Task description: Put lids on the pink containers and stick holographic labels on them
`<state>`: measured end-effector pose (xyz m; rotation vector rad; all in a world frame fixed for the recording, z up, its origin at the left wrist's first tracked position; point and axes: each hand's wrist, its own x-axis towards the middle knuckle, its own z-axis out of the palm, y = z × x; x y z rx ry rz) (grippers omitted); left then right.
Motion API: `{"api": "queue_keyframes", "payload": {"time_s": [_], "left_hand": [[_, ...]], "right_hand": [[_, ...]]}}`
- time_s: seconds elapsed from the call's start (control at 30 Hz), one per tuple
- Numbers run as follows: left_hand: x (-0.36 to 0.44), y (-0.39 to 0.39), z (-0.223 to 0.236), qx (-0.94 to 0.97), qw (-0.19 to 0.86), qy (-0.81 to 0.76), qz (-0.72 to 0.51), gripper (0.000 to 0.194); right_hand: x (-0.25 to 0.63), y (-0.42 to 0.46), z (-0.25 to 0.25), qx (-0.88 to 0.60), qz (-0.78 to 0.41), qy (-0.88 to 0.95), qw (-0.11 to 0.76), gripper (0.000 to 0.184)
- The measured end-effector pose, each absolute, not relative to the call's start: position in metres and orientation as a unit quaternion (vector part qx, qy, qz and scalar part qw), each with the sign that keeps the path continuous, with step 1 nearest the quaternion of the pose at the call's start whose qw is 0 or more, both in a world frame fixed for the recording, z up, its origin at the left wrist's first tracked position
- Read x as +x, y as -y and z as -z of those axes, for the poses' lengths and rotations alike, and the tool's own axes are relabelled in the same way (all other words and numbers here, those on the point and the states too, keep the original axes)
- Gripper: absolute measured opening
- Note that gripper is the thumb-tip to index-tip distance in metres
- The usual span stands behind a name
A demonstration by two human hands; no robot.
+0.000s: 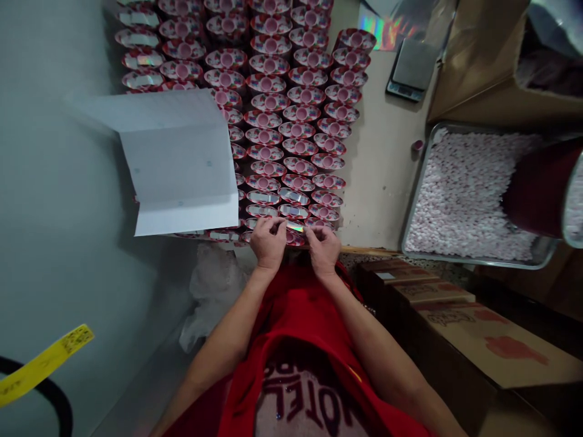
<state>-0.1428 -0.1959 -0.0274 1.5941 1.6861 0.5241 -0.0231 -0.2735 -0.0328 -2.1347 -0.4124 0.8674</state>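
My left hand (268, 244) and my right hand (323, 249) meet at the near edge of the table, each with thumb and fingers pinched. Between them a shiny rainbow sticker strip (295, 227) lies over the top of one container, its two ends at my fingertips. Rows of oval red-and-white patterned containers (268, 102) stand tightly packed, many showing a round pink centre. Similar silvery strips (294, 211) cover the tops of several near ones. A large creased white sheet (182, 161) rests over the rows to the left of my hands.
A metal tray (405, 233) of small pale pieces (464, 194) holds a dark red tub (537, 188) on the right. Behind are a small scale (412, 70) and shiny film (392, 27). Cardboard boxes (492, 340) stand below right; a grey wall (59, 200) bounds the left.
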Motion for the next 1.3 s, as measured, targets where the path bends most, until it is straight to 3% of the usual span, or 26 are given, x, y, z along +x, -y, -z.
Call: {"api": "queue_keyframes", "payload": {"time_s": [0.27,0.33,0.6,0.77,0.83,0.9,0.97,1.0,1.03,1.17,1.3], "left_hand": [[-0.141,0.199,0.021,0.612,0.351,-0.674,-0.218,0.001],[-0.139,0.191,0.021,0.563,0.355,-0.715,-0.213,0.017],[-0.132,0.163,-0.004,0.601,0.382,-0.702,-0.010,0.012],[-0.157,0.108,-0.042,0.733,0.365,-0.572,-0.045,0.018],[-0.185,0.044,-0.059,0.783,0.219,-0.574,-0.102,0.036],[-0.216,-0.029,-0.072,0.791,0.049,-0.595,-0.133,0.042],[-0.241,-0.088,-0.078,0.834,-0.022,-0.539,-0.115,0.029],[-0.248,-0.106,-0.080,0.855,-0.014,-0.509,-0.099,0.014],[-0.252,-0.114,-0.081,0.870,-0.010,-0.484,-0.090,0.011],[-0.234,-0.066,-0.087,0.915,-0.031,-0.384,-0.115,0.022],[-0.182,0.011,-0.106,0.925,-0.074,-0.268,-0.259,0.019]], "right_hand": [[-0.021,0.272,0.025,-0.872,-0.308,0.234,0.300,0.036],[-0.016,0.266,0.026,-0.886,-0.303,0.220,0.275,0.034],[0.005,0.242,0.009,-0.884,-0.356,0.255,0.164,0.043],[0.015,0.251,0.004,-0.789,-0.506,0.198,0.286,0.048],[0.019,0.257,0.000,-0.751,-0.554,0.151,0.325,0.056],[0.021,0.263,-0.007,-0.745,-0.556,0.132,0.345,0.060],[0.019,0.266,-0.015,-0.741,-0.548,0.117,0.370,0.064],[0.017,0.265,-0.020,-0.730,-0.554,0.099,0.387,0.066],[0.016,0.262,-0.025,-0.711,-0.571,0.070,0.405,0.067],[0.019,0.218,-0.046,-0.569,-0.700,-0.042,0.429,0.069],[0.036,0.150,-0.056,-0.479,-0.732,-0.013,0.485,0.073]]}}
